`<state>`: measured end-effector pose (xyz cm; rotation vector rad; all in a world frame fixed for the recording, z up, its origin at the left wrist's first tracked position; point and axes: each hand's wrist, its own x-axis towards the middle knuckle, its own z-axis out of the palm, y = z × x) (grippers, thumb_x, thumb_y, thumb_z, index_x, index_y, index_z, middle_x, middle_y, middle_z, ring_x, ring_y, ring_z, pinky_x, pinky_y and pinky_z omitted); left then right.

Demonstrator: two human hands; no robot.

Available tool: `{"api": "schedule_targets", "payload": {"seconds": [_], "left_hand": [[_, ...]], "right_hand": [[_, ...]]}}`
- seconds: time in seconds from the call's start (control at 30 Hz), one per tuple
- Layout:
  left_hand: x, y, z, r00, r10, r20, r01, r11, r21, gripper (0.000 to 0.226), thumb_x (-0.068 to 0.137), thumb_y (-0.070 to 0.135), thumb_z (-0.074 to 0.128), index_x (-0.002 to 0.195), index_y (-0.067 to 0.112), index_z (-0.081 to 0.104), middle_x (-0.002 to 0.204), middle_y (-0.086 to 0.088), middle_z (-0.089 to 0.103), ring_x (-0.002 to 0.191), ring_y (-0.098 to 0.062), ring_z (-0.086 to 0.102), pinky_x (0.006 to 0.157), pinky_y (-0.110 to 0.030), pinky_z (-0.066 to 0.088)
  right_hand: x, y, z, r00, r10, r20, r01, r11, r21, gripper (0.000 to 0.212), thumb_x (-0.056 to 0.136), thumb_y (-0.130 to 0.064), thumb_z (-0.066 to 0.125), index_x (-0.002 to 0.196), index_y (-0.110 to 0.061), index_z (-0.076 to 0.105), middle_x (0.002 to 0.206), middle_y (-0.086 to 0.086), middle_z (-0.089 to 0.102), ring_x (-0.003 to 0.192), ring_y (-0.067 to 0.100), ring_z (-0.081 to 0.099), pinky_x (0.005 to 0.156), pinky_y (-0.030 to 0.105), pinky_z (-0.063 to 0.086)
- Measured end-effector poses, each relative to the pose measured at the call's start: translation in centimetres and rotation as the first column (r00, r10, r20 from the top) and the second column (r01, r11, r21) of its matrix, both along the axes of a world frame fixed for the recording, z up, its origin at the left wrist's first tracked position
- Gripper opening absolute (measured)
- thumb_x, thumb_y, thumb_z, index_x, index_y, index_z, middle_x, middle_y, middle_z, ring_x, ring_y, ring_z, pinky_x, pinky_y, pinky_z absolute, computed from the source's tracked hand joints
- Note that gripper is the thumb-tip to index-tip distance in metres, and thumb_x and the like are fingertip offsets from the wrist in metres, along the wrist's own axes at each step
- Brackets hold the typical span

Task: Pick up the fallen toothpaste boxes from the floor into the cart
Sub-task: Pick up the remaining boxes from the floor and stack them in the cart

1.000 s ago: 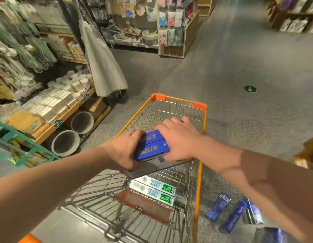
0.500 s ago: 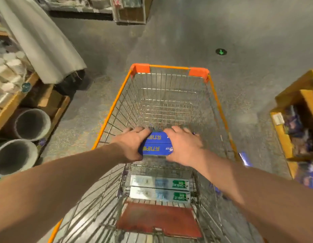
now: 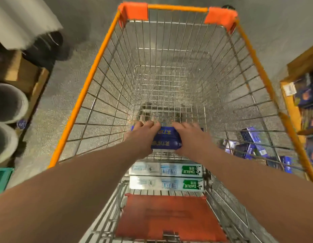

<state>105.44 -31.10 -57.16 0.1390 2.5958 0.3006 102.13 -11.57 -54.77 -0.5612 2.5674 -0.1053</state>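
Red seat flap [image 3: 169,216]: nearest, at the near end of the cart.
White-and-green boxes [image 3: 166,170]: two, side by side, crosswise just beyond the flap, lying as they did half a second ago.
Left hand [image 3: 143,135]: fingers curled round the left end of the blue toothpaste boxes [image 3: 167,139]; it has sunk deeper into the basket than before.
Right hand [image 3: 189,139]: fingers curled round the right end of the same boxes, also lower than before.
Blue toothpaste boxes: two, pressed together between both hands, low inside the basket; whether they touch the wire bottom cannot be told.
Cart [image 3: 82,95]: orange-rimmed wire basket, now filling more of the view than half a second ago.
Fallen boxes [image 3: 248,146]: several blue ones on the floor to the right, seen through the right wire wall.
Wooden shelf [image 3: 290,111]: right, beyond the fallen boxes.
Grey tubes [image 3: 8,102]: left.
Floor [image 3: 52,109]: grey and speckled; the green arrow seen earlier is out of view.
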Motion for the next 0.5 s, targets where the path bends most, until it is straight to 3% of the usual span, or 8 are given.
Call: {"api": "schedule_targets", "payload": {"seconds": [0.23, 0.5], "left_hand": [[0.5, 0.5, -2.6, 0.998, -0.006, -0.063, 0.006, 1.0, -0.015, 0.091, 0.078, 0.036, 0.078, 0.147, 0.04, 0.019, 0.141, 0.007, 0.043, 0.129, -0.029, 0.039, 0.088, -0.057, 0.056], [2.2, -0.3, -1.8, 0.998, -0.041, 0.056, 0.04, 0.999, 0.014, 0.1, 0.075, 0.063, 0.074, 0.153, 0.035, 0.019, 0.149, 0.006, 0.038, 0.138, -0.032, 0.031, 0.1, -0.063, 0.048]], "right_hand": [[0.4, 1.1, -3.6, 1.0, 0.0, -0.009, 0.0, 1.0, -0.009, 0.088, 0.076, -0.046, 0.081, 0.146, -0.033, 0.028, 0.132, 0.0, 0.053, 0.121, 0.028, 0.045, 0.085, 0.049, 0.056], [1.4, 1.1, -3.2, 0.994, 0.049, 0.095, -0.046, 0.998, -0.031, 0.105, 0.064, -0.064, 0.084, 0.146, -0.035, 0.025, 0.136, -0.002, 0.049, 0.127, 0.027, 0.042, 0.094, 0.054, 0.051]]}}
